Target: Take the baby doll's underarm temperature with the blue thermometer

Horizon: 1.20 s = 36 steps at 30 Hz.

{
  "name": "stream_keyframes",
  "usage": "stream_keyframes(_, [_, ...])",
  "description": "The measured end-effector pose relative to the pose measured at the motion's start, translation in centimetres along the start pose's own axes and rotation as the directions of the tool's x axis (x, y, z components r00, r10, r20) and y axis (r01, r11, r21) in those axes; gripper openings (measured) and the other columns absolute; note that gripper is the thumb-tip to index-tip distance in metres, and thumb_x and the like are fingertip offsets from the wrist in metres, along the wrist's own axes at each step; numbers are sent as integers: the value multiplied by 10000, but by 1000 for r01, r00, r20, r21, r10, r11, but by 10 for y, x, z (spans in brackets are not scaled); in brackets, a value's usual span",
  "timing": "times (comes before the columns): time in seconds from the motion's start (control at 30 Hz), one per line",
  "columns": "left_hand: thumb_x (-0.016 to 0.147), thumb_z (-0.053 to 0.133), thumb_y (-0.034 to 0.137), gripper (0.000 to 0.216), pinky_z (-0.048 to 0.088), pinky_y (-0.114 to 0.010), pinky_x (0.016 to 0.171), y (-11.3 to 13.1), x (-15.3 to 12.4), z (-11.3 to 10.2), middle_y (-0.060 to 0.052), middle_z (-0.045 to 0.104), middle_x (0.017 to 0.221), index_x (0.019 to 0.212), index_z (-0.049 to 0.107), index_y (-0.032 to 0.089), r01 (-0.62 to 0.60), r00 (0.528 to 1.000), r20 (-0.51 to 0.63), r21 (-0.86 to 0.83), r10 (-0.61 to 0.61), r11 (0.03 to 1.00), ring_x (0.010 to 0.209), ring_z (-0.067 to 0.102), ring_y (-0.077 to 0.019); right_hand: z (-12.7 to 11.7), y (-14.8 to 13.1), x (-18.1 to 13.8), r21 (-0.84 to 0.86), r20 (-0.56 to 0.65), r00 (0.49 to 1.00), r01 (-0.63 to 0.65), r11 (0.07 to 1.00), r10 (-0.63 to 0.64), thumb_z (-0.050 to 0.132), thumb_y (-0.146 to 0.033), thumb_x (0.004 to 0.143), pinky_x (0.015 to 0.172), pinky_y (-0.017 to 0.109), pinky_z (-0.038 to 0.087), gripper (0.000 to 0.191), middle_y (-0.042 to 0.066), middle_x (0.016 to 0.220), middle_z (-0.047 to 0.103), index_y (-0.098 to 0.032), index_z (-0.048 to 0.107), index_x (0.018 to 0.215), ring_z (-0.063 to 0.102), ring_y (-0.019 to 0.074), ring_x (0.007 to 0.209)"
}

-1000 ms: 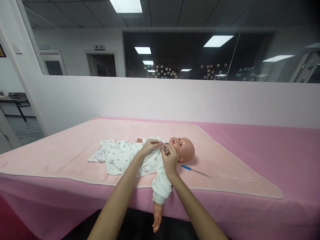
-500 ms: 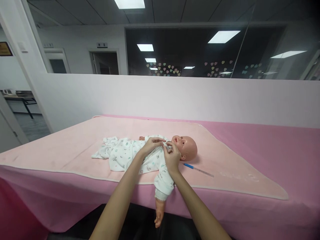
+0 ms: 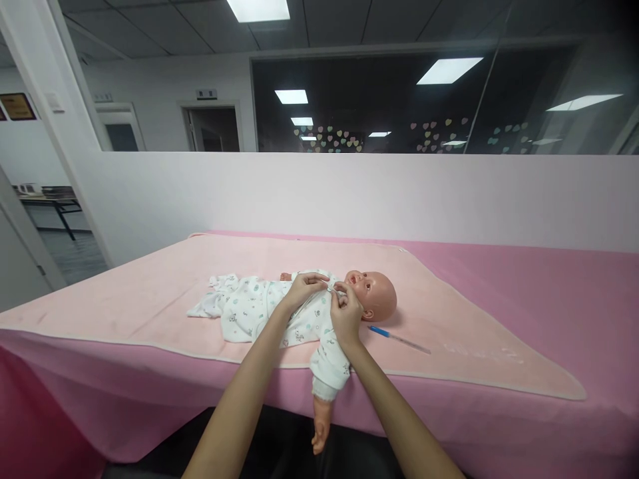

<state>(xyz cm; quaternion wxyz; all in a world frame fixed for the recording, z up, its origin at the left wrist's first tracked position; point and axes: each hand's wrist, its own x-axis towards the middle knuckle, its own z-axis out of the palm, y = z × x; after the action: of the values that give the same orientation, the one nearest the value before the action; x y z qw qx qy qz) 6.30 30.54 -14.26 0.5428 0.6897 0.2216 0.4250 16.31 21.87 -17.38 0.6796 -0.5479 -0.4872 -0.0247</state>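
Note:
A baby doll (image 3: 375,297) lies on its back on a light pink blanket (image 3: 150,299), head to the right, dressed in a white printed romper (image 3: 249,309). One sleeved arm of the doll hangs over the table's front edge. My left hand (image 3: 304,287) and my right hand (image 3: 344,311) meet at the doll's neck. Both pinch the romper's collar with closed fingers. A thin thermometer with a blue end (image 3: 398,338) rests on the blanket just right of the doll's head.
The blanket lies on a table under a darker pink cover (image 3: 574,299), which runs far to the right. A low white partition wall (image 3: 349,193) stands right behind the table. At the left an opening leads to a room with a dark desk (image 3: 50,199).
Both hands have stayed at the doll's collar, with small finger movements only. The view has shifted a little, so the doll sits slightly further right.

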Motion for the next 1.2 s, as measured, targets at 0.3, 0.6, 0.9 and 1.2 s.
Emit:
stream_keyframes(0.3, [630, 672, 262, 267, 430, -225, 692, 2, 1, -1, -44, 643, 770, 862, 662, 131, 7, 1000, 28, 20, -8, 1000, 745, 571, -127, -1, 0, 2, -26, -4, 998, 64, 998, -65, 412, -302, 831, 616, 255, 429, 279, 78, 841, 665, -144, 639, 868, 533, 125, 582])
stream_keyframes(0.6, [638, 666, 231, 203, 422, -222, 716, 6, -1, 1, -36, 640, 803, 818, 662, 137, -12, 999, 46, -7, 13, 1000, 751, 564, -113, -1, 0, 2, -89, 48, 997, 58, 994, -54, 431, -304, 802, 582, 252, 409, 283, 51, 723, 645, -139, 643, 892, 499, 123, 518])
stream_keyframes(0.9, [635, 668, 229, 211, 423, -223, 688, 9, -4, 3, -37, 637, 767, 819, 652, 129, 1, 999, 53, 2, -1, 1000, 720, 567, -114, -2, -3, 0, -106, 103, 995, 1, 994, 10, 443, -305, 789, 550, 233, 359, 200, 14, 678, 599, -157, 571, 830, 451, 105, 479])
stream_keyframes(1.2, [615, 689, 225, 212, 412, -207, 662, 10, -4, 3, -19, 623, 730, 792, 645, 118, 28, 999, 39, -8, -27, 1000, 697, 556, -101, -1, 5, 0, -62, 131, 991, -14, 998, 22, 402, -351, 823, 575, 235, 349, 242, 12, 674, 571, -166, 557, 842, 486, 133, 568])
